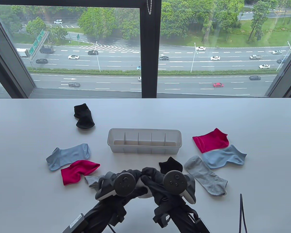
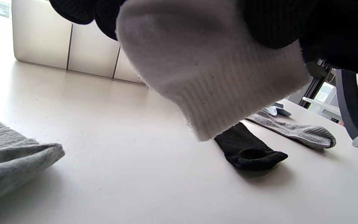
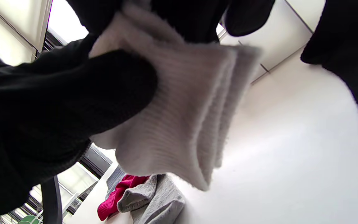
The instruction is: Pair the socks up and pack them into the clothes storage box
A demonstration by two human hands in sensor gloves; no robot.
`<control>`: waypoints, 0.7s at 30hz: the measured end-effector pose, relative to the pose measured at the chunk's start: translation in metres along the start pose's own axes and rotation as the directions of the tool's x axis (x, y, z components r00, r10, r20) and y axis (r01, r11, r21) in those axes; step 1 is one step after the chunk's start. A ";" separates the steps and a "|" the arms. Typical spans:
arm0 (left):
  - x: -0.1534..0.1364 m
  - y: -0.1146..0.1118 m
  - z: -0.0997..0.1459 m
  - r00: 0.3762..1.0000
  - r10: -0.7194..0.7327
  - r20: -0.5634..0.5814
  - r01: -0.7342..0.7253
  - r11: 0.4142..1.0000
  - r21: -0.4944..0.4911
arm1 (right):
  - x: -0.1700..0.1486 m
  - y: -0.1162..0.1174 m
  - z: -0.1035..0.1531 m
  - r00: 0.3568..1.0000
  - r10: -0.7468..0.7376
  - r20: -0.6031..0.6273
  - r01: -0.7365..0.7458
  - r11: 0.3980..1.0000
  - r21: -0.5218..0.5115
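Note:
Both gloved hands meet at the table's front edge, my left hand (image 1: 135,175) and my right hand (image 1: 150,176) gripping a white sock pair (image 2: 210,71) between them, lifted off the table. In the right wrist view the white cuffs (image 3: 179,118) lie layered together. The clear storage box (image 1: 144,141), split by dividers, stands just beyond the hands. Loose socks lie around: black (image 1: 83,119) far left, blue (image 1: 68,156), red (image 1: 78,171), grey (image 1: 93,180) partly under the left hand, black (image 1: 171,165), grey (image 1: 206,176), blue (image 1: 224,157), red (image 1: 210,140).
The white table (image 1: 257,116) ends at a window sill behind. A dark cable or stand (image 1: 242,213) rises at the front right corner. The black sock (image 2: 250,149) and grey sock (image 2: 294,130) lie close by the hands.

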State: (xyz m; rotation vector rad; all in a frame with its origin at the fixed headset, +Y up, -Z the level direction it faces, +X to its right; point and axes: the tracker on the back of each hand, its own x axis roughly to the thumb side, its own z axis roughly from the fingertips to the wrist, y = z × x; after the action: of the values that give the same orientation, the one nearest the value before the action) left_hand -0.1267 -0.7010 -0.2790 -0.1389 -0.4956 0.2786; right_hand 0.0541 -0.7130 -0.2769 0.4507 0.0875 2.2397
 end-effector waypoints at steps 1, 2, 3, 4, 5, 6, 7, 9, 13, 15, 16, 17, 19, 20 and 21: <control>-0.001 0.001 0.001 1.000 0.000 0.003 0.000 0.999 0.051 | -0.001 0.002 0.000 1.000 -0.003 0.000 0.003 1.000 0.019; -0.001 0.002 0.001 1.000 0.005 0.009 -0.005 0.998 0.067 | -0.001 0.002 -0.001 1.000 -0.008 0.002 0.008 1.000 0.026; -0.001 0.003 0.001 1.000 0.003 0.007 -0.003 0.998 0.056 | -0.002 0.003 0.000 1.000 -0.021 0.009 0.021 0.999 0.042; -0.003 0.004 0.001 1.000 0.005 0.016 -0.006 0.998 0.058 | -0.001 0.004 0.000 0.999 -0.026 0.023 0.025 0.998 0.054; -0.005 0.005 0.001 0.999 0.021 0.035 -0.023 0.999 0.047 | 0.000 0.005 0.001 0.998 -0.037 0.050 0.032 0.995 0.092; -0.007 0.004 0.001 0.999 0.041 0.034 -0.043 0.998 0.046 | 0.001 0.005 0.000 0.998 -0.040 0.057 0.034 0.994 0.103; -0.009 0.004 0.002 0.999 0.044 0.017 -0.045 0.997 0.058 | 0.003 0.005 0.000 0.999 -0.025 0.048 0.021 0.996 0.086; -0.011 0.003 0.003 0.999 0.037 -0.020 -0.036 0.998 0.045 | 0.003 0.003 -0.002 0.999 0.011 0.038 -0.013 0.998 0.054; -0.010 0.004 0.006 0.999 -0.016 -0.043 0.020 0.993 0.116 | -0.008 0.004 -0.002 0.999 -0.036 -0.034 0.038 0.999 0.039; -0.005 0.007 0.008 1.000 -0.009 0.028 0.003 0.982 0.191 | -0.010 0.002 -0.003 0.995 -0.078 -0.055 0.080 0.996 0.026; -0.002 0.007 0.007 0.998 -0.018 0.058 0.006 0.980 0.198 | -0.010 0.001 -0.003 0.994 -0.094 -0.060 0.095 0.995 0.024; -0.001 0.007 0.008 0.998 -0.032 0.050 0.022 0.983 0.184 | -0.010 0.002 -0.002 0.996 -0.082 -0.043 0.083 0.996 0.030; -0.002 0.006 0.006 0.997 -0.035 0.063 0.023 0.983 0.183 | -0.010 0.004 -0.001 0.997 -0.074 -0.015 0.075 0.996 0.055; -0.003 0.005 0.005 0.997 -0.013 0.072 0.002 0.989 0.147 | -0.010 0.006 -0.001 0.995 -0.099 -0.009 0.100 0.990 0.097; -0.003 0.004 0.005 0.997 -0.014 0.077 0.004 0.991 0.133 | -0.009 0.006 -0.001 0.994 -0.107 -0.020 0.109 0.990 0.086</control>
State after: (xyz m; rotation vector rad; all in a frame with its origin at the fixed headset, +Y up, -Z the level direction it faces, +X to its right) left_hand -0.1329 -0.6977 -0.2772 0.0033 -0.5533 0.3083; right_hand 0.0551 -0.7237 -0.2794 0.4645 0.2131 2.1390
